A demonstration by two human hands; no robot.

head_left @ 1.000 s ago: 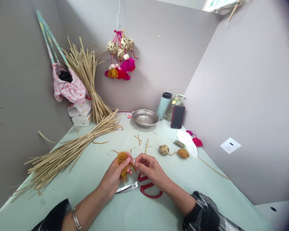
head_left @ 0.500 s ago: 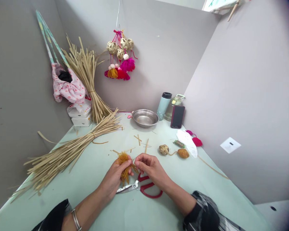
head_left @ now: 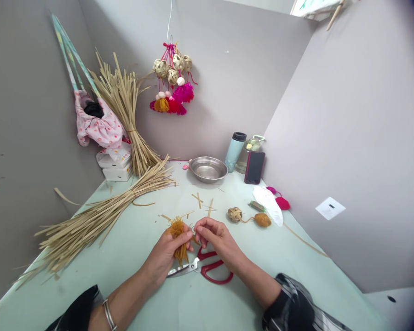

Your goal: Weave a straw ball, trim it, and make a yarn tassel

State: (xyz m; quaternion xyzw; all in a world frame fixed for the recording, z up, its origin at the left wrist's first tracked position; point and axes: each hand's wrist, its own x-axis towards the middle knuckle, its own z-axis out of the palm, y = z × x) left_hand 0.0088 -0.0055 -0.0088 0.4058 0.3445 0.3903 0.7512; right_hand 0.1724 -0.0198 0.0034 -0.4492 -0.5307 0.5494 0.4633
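Note:
My left hand (head_left: 165, 255) is closed around a mustard-yellow yarn tassel (head_left: 178, 228), its fluffy head above the thumb and its strands hanging below the fingers. My right hand (head_left: 212, 236) pinches at the tassel's side with thumb and forefinger; what it pinches is too thin to name. Red-handled scissors (head_left: 207, 267) lie on the pale green table (head_left: 193, 303) right under both hands. A small woven ball (head_left: 234, 214) joined by a cord to an orange pompom (head_left: 262, 219) lies just right of my right hand.
A bundle of straw strips (head_left: 100, 214) lies at the left, another (head_left: 124, 108) leans in the corner. A steel bowl (head_left: 208, 169), flask (head_left: 235, 151), bottle (head_left: 248, 154) and phone (head_left: 255, 167) stand at the back. Woven balls with tassels (head_left: 172, 80) hang above. Pink pompoms (head_left: 281, 201) lie right.
My hands have stayed in place; the left fingers shifted slightly on the tassel and the right hand drew a little closer to it.

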